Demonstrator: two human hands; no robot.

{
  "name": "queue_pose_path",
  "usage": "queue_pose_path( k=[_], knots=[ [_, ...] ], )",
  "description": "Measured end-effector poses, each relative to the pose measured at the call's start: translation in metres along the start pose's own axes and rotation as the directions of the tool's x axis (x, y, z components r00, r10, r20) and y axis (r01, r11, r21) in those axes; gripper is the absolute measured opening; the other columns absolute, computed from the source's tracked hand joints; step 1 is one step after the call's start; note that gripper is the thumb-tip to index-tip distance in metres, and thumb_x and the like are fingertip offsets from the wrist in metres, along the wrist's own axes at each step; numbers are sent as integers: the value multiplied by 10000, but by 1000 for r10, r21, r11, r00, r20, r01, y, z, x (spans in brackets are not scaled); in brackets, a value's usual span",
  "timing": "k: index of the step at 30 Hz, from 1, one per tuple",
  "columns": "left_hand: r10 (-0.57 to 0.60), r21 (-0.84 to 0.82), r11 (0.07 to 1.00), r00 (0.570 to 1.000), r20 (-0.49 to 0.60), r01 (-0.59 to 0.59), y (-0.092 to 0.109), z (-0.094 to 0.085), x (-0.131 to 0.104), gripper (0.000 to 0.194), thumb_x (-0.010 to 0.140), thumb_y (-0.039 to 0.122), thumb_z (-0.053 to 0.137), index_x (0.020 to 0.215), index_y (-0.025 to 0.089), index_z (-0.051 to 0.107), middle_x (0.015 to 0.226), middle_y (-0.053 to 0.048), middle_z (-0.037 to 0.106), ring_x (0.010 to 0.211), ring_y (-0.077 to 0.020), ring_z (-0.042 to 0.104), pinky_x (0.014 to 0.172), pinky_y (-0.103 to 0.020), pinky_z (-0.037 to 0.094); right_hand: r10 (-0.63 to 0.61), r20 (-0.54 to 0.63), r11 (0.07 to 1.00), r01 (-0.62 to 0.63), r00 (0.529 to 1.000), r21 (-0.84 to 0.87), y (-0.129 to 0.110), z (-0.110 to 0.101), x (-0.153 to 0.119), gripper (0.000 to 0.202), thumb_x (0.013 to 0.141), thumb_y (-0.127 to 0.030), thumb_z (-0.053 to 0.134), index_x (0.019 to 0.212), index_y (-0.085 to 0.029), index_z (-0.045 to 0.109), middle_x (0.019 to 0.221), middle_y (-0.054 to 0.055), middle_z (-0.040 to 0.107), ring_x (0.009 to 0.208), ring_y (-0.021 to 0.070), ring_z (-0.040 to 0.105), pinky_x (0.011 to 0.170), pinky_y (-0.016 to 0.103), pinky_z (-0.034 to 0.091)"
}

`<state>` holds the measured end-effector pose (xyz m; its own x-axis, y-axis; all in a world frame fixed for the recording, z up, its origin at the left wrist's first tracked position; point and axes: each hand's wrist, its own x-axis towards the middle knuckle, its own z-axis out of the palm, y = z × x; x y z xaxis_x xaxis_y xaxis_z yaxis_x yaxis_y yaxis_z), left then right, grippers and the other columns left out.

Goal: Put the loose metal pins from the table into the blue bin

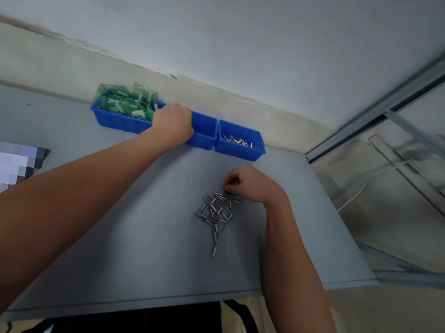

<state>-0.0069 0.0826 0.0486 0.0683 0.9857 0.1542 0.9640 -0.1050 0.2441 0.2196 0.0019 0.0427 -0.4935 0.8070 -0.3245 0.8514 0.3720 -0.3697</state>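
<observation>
— Where are the metal pins (215,215)?
— Heaped on the counter (141,244), touching the right hand (251,184), its fingers pinched; contents hidden.
— The left hand (173,122)?
— Curled over the middle blue bin (205,131); picking singly seems wisest.

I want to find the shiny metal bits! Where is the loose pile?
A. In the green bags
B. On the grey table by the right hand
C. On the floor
B: the pile of metal pins lies on the table, just below the right hand.

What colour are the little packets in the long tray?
Green, see-through plastic packets, heaped in the long blue plastic tray; the head view shows them.
</observation>
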Motion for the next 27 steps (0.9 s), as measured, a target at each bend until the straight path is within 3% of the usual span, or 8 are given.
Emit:
queue_pose_path(
  k=[3, 9, 15, 20, 24, 27],
  knots=[
    [-24, 37, 999, 999, -49, 26, 2, -6, -11, 257, 798, 235, 500, 952, 115, 667, 956, -178, 635, 923, -330, 617, 791, -448, 504, -8, -4, 1000, 8, 1000, -7, -2, 0, 0, 183, 725, -201, 573, 828, -162, 720, 753, 29, 706, 627, 139, 570, 568, 244, 368],
    [101, -134, 982, 971, -216, -132, -1, 1, -53, 274, 830, 288, 472, 966, 147, 664, 976, -124, 631, 870, -259, 601, 790, -392, 487, -39, -23, 999, 40, 999, 9, -4, -1, -2, 199, 715, -174, 554, 814, -161, 725, 750, 29, 707, 628, 142, 577, 591, 255, 386],
    [220, -227, 938, 955, -197, -263, -7, 23, -97, 253, 825, 259, 484, 959, 140, 663, 893, -86, 641, 773, -206, 589, 733, -341, 479, -10, -7, 1000, 10, 1000, 4, -6, 4, 1, 186, 683, -157, 576, 796, -169, 723, 720, 27, 699, 621, 152, 575, 562, 264, 380],
    [274, -268, 909, 943, -191, -319, -13, 33, -111, 257, 827, 243, 501, 1005, 144, 657, 880, -77, 641, 732, -190, 593, 689, -327, 478, 1, -55, 999, -3, 999, -39, -8, 7, 4, 182, 662, -116, 550, 738, -165, 709, 692, 29, 689, 597, 143, 553, 557, 267, 369],
    [381, -305, 856, 908, -175, -418, -16, 36, -115, 277, 824, 223, 510, 1054, 145, 642, 891, -74, 635, 713, -173, 594, 695, -319, 486, -70, -213, 998, 68, 975, -20, -11, 8, 3, 187, 650, -114, 538, 718, -169, 704, 670, 14, 676, 604, 139, 556, 565, 261, 371],
    [448, -328, 805, 869, -211, -495, -16, 36, -118, 279, 824, 228, 513, 1060, 143, 635, 875, -70, 631, 697, -166, 593, 689, -314, 491, -123, -407, 981, 172, 905, 88, -14, 14, 6, 165, 661, -133, 555, 723, -176, 702, 670, -4, 673, 623, 135, 574, 585, 251, 398]
  ],
)
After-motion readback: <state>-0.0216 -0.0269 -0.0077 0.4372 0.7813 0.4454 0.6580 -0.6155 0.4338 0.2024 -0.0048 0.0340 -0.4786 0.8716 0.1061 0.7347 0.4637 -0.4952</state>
